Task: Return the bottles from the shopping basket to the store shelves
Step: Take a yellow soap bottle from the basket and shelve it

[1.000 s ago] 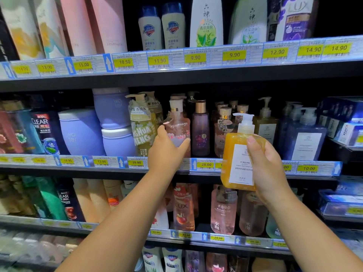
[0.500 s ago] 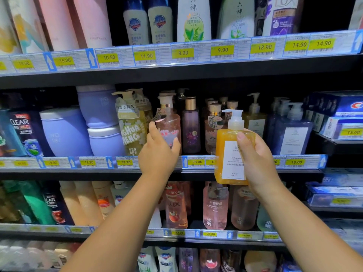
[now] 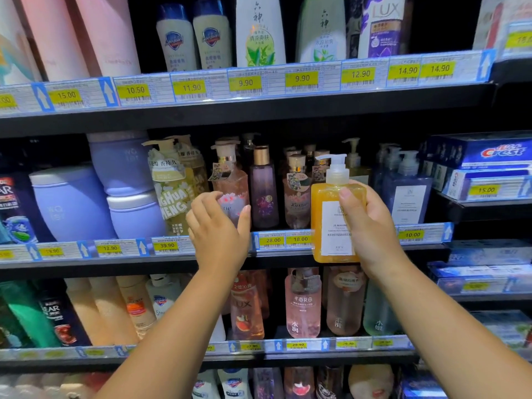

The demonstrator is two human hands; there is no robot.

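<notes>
Since 0.5 s ago the left hand (image 3: 218,234) has eased off the clear pink square bottle (image 3: 230,185) on the black middle shelf (image 3: 115,263); its fingers (image 3: 201,205) are half-curled and hold nothing. The right hand (image 3: 371,228) grips the amber plastic pump bottle with a white label (image 3: 331,223), just before that shelf's front edge. The row looks packed, so pushing it in could topple the gold-capped purple bottle (image 3: 263,194).

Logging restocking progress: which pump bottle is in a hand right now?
The orange pump bottle, gripped by the right hand; the other pump bottles stand on the middle shelf.
</notes>
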